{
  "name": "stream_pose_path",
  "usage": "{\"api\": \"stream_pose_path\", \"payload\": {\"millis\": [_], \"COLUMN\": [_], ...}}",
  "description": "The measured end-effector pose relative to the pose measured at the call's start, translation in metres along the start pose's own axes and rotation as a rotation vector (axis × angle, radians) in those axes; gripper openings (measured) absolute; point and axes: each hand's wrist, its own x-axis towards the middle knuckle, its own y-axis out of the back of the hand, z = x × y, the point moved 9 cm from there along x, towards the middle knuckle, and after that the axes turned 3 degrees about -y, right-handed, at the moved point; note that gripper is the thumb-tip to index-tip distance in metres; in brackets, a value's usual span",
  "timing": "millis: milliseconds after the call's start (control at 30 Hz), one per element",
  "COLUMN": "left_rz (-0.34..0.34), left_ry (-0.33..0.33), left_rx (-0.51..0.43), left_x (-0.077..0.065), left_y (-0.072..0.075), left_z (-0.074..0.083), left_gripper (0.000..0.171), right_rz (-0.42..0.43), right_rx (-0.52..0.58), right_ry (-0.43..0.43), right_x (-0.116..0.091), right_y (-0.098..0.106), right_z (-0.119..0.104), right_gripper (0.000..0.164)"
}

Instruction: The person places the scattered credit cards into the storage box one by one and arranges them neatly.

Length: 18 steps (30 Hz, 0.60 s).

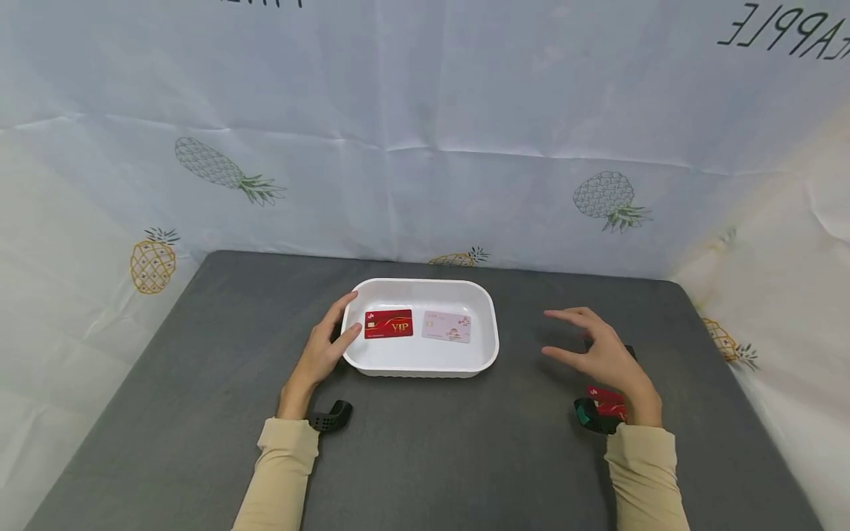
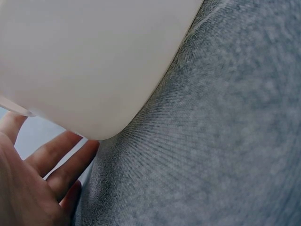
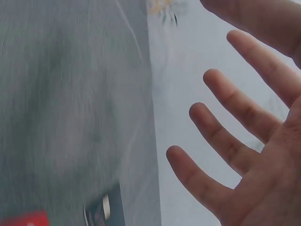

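A white plastic tray (image 1: 425,361) stands on the dark table, with a red VIP card (image 1: 388,324) and a pale pink VIP card (image 1: 447,327) lying side by side inside. My left hand (image 1: 323,354) holds the tray's left end, thumb over the rim and other fingers against the outer wall (image 2: 61,61). To the right of the tray, my right hand (image 1: 600,352) hovers with fingers spread and nothing in them. Below its wrist lies another red card (image 1: 607,400), partly covered by the wrist camera. A dark card (image 3: 106,207) shows near it in the right wrist view.
The grey-black table (image 1: 425,457) reaches back to a white cloth (image 1: 398,199) printed with pineapples. Both wrists wear black camera mounts, the left mount (image 1: 332,417) close to the table surface.
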Motion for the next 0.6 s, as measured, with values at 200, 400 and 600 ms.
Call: {"api": "stream_pose_path", "payload": {"millis": [200,400,600], "left_rz": [0.006,0.009,0.004], "left_ry": [0.000,-0.004,-0.015], "left_rx": [0.001,0.001,0.005], "left_x": [-0.001,0.000,-0.001], "left_y": [0.000,0.001,0.001], "left_z": [-0.001,-0.001,0.000], "left_gripper": [0.061,0.061,0.061], "right_rz": [0.055,0.099,0.101], "right_rx": [-0.006,-0.017,-0.026], "right_ry": [-0.012,-0.014,-0.037], "right_x": [-0.022,-0.039,-0.043], "right_y": [0.022,0.034,0.037], "right_z": [0.017,0.037,0.052], "right_gripper": [0.062,0.063,0.063]}}
